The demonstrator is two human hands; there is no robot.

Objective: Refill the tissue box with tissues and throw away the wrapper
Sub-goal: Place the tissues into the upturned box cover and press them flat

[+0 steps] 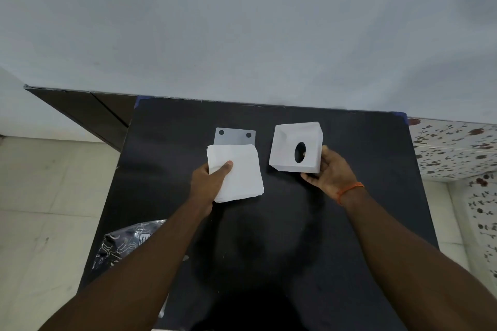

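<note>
L hand (208,181) fingers clamped on tissue stack (236,173), R hand (329,172) fingers clamped on tilted tissue box (293,142), both arms outstretched.

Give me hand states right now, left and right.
Left hand: closed on the tissue stack, thumb on top.
Right hand: gripping the white tissue box, tilted, oval opening toward the camera.

White tissue stack (236,172), white tissue box (287,140) with dark oval opening, pale grey plate (235,137) with two dark dots, black table (269,223), orange wristband (349,191), brown-speckled tiles (454,145) at right
</note>
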